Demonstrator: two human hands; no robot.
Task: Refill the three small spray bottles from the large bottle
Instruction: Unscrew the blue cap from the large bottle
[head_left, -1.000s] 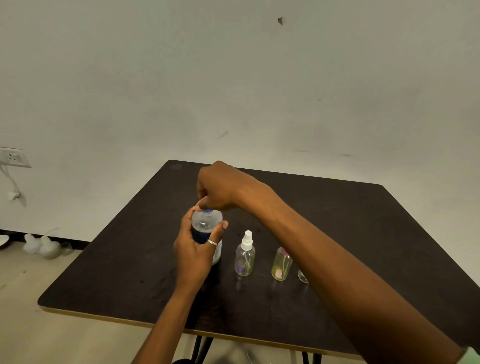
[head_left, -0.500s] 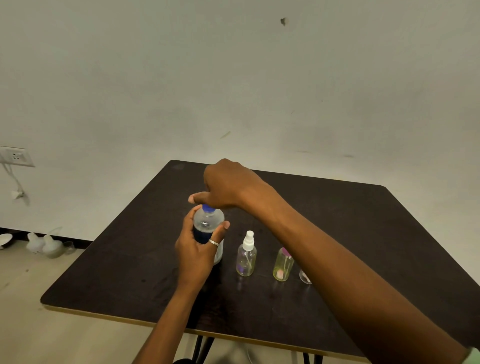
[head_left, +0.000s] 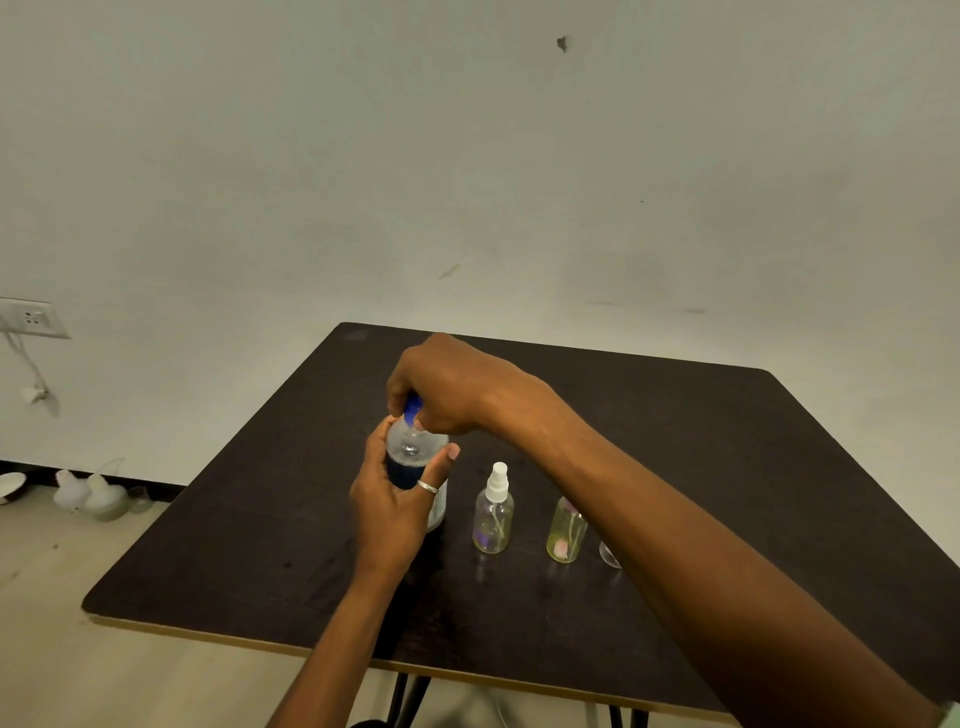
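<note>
Hands worked together on the large bottle (head_left: 415, 457) as I watched the feed. The left hand (head_left: 392, 506), a ring (head_left: 428, 487) on one finger, was wrapped around the bottle's body from the near side, thumb and fingers pressed against the clear plastic. The right hand (head_left: 447, 387) came in from my 4 o'clock, its forearm crossing low over the table (head_left: 701, 441), and its fingers were pinched around the blue cap (head_left: 412, 407) on top of the bottle. I could not tell whether the cap was loose or tight on the neck.

The large bottle stood upright on the dark table, a little left of the middle, with dark liquid visible behind the left hand's fingers. At its 3 o'clock stood the first small spray bottle (head_left: 493, 517), clear, upright, with its white spray top in place. Further along at 3 o'clock stood the second small spray bottle (head_left: 565, 532), yellowish, its top hidden by the right forearm. Just past that I saw only the rounded base of a third small bottle (head_left: 609, 555) showing under the arm.

At 9 o'clock, well away from the table, a wall socket (head_left: 31, 318) sat on the pale wall, and some white objects (head_left: 91, 493) lay on the floor at the wall's foot.
</note>
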